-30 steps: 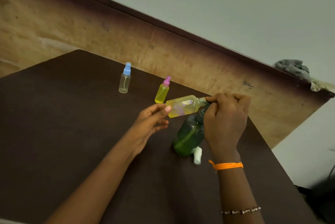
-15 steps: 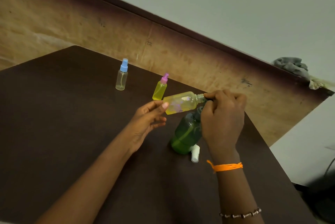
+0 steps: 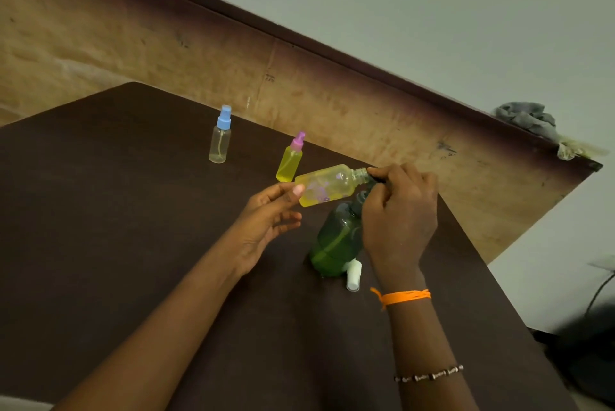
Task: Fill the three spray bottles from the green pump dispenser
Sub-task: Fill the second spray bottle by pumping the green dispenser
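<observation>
1. Dark brown table [image 3: 116, 244], wooden board behind.
2. Uncapped spray bottle [image 3: 327, 185]: lying sideways, left hand [image 3: 269, 221] pinching its base.
3. Green pump dispenser [image 3: 336, 244]: upright below; right hand [image 3: 397, 211] curled over its pump, nozzle at the neck.
4. Advice: keep neck on nozzle, press slowly.

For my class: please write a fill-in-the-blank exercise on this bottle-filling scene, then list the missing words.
1. The upright bottle full of yellow liquid has a ___ top.
2. The blue-topped bottle looks ___.
3. The uncapped bottle in the left hand lies nearly ___.
4. A ___ cap lies beside the green dispenser.

Missing words: pink; empty; horizontal; white
</observation>
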`<state>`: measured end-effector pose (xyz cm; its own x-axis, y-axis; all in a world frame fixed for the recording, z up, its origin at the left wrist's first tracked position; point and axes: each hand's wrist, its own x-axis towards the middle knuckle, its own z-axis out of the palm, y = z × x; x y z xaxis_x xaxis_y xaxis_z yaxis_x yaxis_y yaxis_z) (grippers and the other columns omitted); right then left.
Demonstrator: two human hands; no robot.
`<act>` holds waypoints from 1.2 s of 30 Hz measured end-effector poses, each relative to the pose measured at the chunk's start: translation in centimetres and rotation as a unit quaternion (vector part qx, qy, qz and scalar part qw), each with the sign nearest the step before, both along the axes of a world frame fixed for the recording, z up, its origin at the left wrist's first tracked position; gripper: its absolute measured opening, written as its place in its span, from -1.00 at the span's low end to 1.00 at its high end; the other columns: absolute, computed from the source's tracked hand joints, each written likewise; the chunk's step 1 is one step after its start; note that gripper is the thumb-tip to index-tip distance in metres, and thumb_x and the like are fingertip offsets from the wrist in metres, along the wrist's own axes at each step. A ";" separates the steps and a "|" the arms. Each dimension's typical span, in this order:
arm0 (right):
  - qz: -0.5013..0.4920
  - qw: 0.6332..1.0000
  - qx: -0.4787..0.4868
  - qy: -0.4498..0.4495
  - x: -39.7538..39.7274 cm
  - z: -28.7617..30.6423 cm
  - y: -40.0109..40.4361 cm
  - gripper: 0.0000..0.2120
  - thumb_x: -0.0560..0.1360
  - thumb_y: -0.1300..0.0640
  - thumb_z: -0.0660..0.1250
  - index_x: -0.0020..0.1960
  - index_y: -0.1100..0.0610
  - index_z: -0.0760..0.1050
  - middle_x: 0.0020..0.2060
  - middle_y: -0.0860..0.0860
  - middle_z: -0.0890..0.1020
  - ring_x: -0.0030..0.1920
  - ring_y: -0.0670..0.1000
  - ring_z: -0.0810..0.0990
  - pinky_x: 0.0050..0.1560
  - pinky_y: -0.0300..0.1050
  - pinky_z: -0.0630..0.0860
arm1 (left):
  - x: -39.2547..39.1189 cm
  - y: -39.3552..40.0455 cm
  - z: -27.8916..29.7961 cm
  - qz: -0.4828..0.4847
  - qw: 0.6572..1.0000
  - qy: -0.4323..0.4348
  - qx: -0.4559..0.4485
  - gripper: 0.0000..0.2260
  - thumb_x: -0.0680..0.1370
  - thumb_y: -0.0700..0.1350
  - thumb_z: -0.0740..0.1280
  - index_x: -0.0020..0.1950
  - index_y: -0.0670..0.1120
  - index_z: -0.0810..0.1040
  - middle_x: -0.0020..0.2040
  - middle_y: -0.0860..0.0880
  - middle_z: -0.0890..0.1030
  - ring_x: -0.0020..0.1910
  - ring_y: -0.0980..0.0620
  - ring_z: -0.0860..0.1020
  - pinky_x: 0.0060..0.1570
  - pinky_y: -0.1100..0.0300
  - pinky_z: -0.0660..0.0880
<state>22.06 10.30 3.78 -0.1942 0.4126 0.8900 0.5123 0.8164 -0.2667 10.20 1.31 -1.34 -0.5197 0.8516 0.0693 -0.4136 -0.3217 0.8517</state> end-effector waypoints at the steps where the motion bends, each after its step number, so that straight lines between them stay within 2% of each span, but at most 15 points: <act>1: 0.004 1.000 0.002 0.010 -0.1 -0.7 -0.1 -0.68 0.38 0.25 0.09 -0.08 0.16 0.61 -0.19 0.00 0.58 -0.11 -0.05 0.35 -0.32 -0.21 0.34 | 0.0 0.0 0.0 0.001 1.000 0.001 0.000 -0.69 0.31 0.04 0.37 0.00 -0.03 0.57 -0.18 0.09 0.61 -0.32 0.16 0.53 -0.13 0.26 0.54; 3: 0.000 0.999 0.010 0.031 -0.4 -2.4 -0.4 -0.66 0.37 0.37 0.14 0.01 0.19 0.60 -0.12 0.04 0.60 -0.10 -0.03 0.41 -0.24 -0.21 0.41 | -0.1 0.1 -0.1 0.002 1.000 0.002 -0.002 -0.70 0.30 0.04 0.37 -0.01 -0.02 0.57 -0.20 0.10 0.61 -0.32 0.17 0.53 -0.12 0.24 0.54; 5: -0.008 0.999 0.008 0.043 -0.8 -2.9 -0.2 -0.67 0.37 0.42 0.17 0.00 0.20 0.60 -0.13 0.06 0.59 -0.13 -0.03 0.42 -0.26 -0.19 0.42 | -0.1 0.2 -0.2 0.005 1.000 -0.002 0.000 -0.71 0.30 0.04 0.38 -0.02 -0.01 0.58 -0.21 0.09 0.61 -0.32 0.17 0.53 -0.12 0.25 0.54; 9: -0.032 0.999 -0.008 0.025 -1.0 -1.3 -0.6 -0.71 0.40 0.31 0.11 -0.10 0.19 0.60 -0.21 0.03 0.57 -0.15 -0.04 0.34 -0.38 -0.14 0.41 | -0.1 0.1 0.0 0.013 1.000 -0.010 0.005 -0.73 0.33 0.00 0.36 -0.01 -0.03 0.57 -0.18 0.05 0.58 -0.32 0.17 0.52 -0.14 0.27 0.54; 13: -0.037 0.999 -0.024 -0.014 -0.2 0.4 -0.8 -0.74 0.37 0.31 0.17 -0.11 0.16 0.61 -0.21 -0.01 0.59 -0.11 -0.05 0.29 -0.28 -0.16 0.33 | 0.1 -0.1 0.2 0.005 1.000 -0.003 0.008 -0.71 0.34 -0.01 0.36 0.02 -0.05 0.55 -0.15 0.03 0.57 -0.30 0.16 0.52 -0.13 0.27 0.54; 16: -0.008 0.999 -0.046 0.013 -0.3 -0.8 -1.3 -0.64 0.35 0.35 0.14 0.04 0.16 0.59 -0.06 0.00 0.58 -0.03 -0.05 0.33 -0.22 -0.20 0.36 | 0.1 0.0 0.2 0.005 1.000 -0.002 0.012 -0.69 0.33 0.00 0.37 0.03 -0.06 0.55 -0.15 0.03 0.57 -0.30 0.17 0.52 -0.15 0.29 0.55; 19: -0.011 1.000 -0.018 0.000 -0.2 -3.3 -1.6 -0.50 0.34 0.37 0.08 0.21 0.18 0.51 0.12 0.03 0.56 -0.02 -0.01 0.39 -0.12 -0.21 0.42 | -0.1 0.1 -0.1 0.007 1.000 -0.002 0.016 -0.68 0.33 -0.01 0.37 0.04 -0.06 0.55 -0.16 0.04 0.58 -0.31 0.17 0.52 -0.15 0.29 0.55; 22: -0.012 0.999 -0.029 0.010 -0.2 -2.9 -1.4 -0.54 0.35 0.33 0.06 0.15 0.17 0.55 0.05 0.03 0.59 -0.04 -0.02 0.37 -0.21 -0.18 0.45 | -0.2 0.1 -0.1 0.006 1.000 -0.004 0.017 -0.69 0.33 -0.01 0.37 0.05 -0.06 0.56 -0.15 0.04 0.58 -0.29 0.16 0.52 -0.14 0.28 0.55; 24: -0.020 0.999 -0.028 0.002 -0.1 -1.6 -1.4 -0.61 0.36 0.34 0.11 0.07 0.15 0.58 -0.05 0.01 0.60 -0.07 -0.05 0.34 -0.27 -0.17 0.41 | -0.1 0.1 0.0 0.005 1.000 -0.007 0.016 -0.69 0.33 -0.01 0.37 0.04 -0.05 0.56 -0.16 0.04 0.58 -0.29 0.16 0.52 -0.14 0.28 0.55; 28: -0.001 0.999 -0.047 -0.025 0.4 0.1 -0.6 -0.69 0.37 0.29 0.13 -0.03 0.13 0.60 -0.15 -0.03 0.58 -0.11 -0.14 0.23 -0.22 -0.39 0.23 | -0.1 0.1 0.2 0.003 1.000 -0.012 0.009 -0.70 0.32 -0.01 0.38 0.02 -0.03 0.56 -0.18 0.06 0.59 -0.30 0.17 0.54 -0.16 0.28 0.55; 30: 0.007 0.999 -0.042 -0.008 0.2 -0.6 -0.7 -0.67 0.39 0.29 0.11 0.01 0.15 0.59 -0.11 0.00 0.58 -0.08 -0.10 0.28 -0.18 -0.42 0.25 | -0.1 0.1 0.1 0.006 1.000 -0.016 0.009 -0.70 0.31 -0.01 0.38 0.01 -0.03 0.56 -0.18 0.07 0.60 -0.30 0.17 0.54 -0.15 0.27 0.55; 33: -0.003 1.000 -0.006 0.009 -0.4 -2.6 -1.2 -0.64 0.42 0.33 0.09 0.09 0.22 0.57 -0.03 0.08 0.58 -0.03 -0.01 0.45 -0.15 -0.21 0.47 | -0.1 0.1 0.0 0.004 1.000 -0.010 0.005 -0.71 0.32 0.01 0.38 0.01 -0.02 0.57 -0.19 0.08 0.60 -0.30 0.17 0.54 -0.13 0.26 0.55; 36: -0.018 1.000 0.009 0.007 -0.6 -2.1 -0.6 -0.71 0.44 0.34 0.12 0.02 0.24 0.58 -0.14 0.09 0.57 -0.12 -0.01 0.43 -0.26 -0.10 0.50 | 0.0 -0.1 0.2 0.006 1.000 -0.016 -0.002 -0.71 0.32 0.02 0.37 0.01 -0.02 0.57 -0.17 0.08 0.60 -0.31 0.17 0.53 -0.16 0.29 0.56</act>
